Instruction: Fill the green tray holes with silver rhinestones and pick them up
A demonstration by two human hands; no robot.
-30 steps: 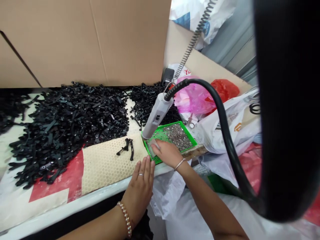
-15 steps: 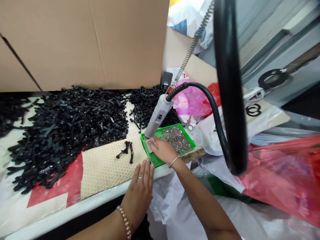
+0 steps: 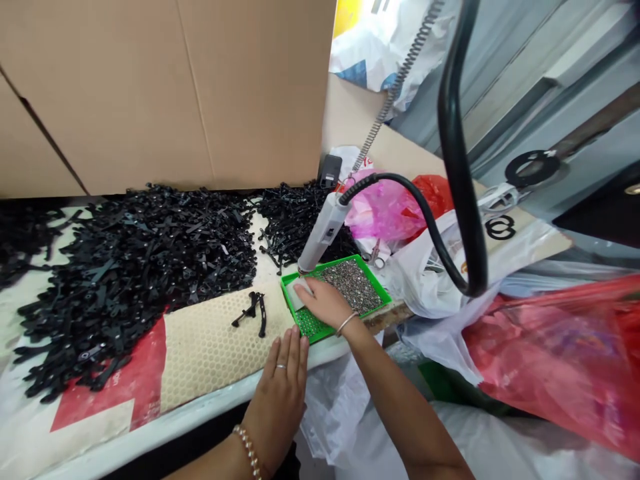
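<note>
My left hand lies with its fingers stretched out at the bench edge, the fingertips at the near left corner of a shallow green tray. In the tray, my right hand is closed on a flat whitish piece, pressed down at the tray's left end. Small metal screws or similar bits fill the tray's right part; dotted holes show at its near left. A grey electric screwdriver hangs just beyond my right hand, its tip hidden. Black slim parts rest on the beige honeycomb mat.
Big heaps of black parts cover the bench at the left and behind the tray. A cardboard wall stands at the back. The screwdriver's cable loops down at the right, near pink and red plastic bags. A coil spring holds the tool.
My view has shifted slightly. The screwdriver's black cable has swung and looks farther away. My right hand and the whitish piece have moved a little within the tray; my left hand stays put.
</note>
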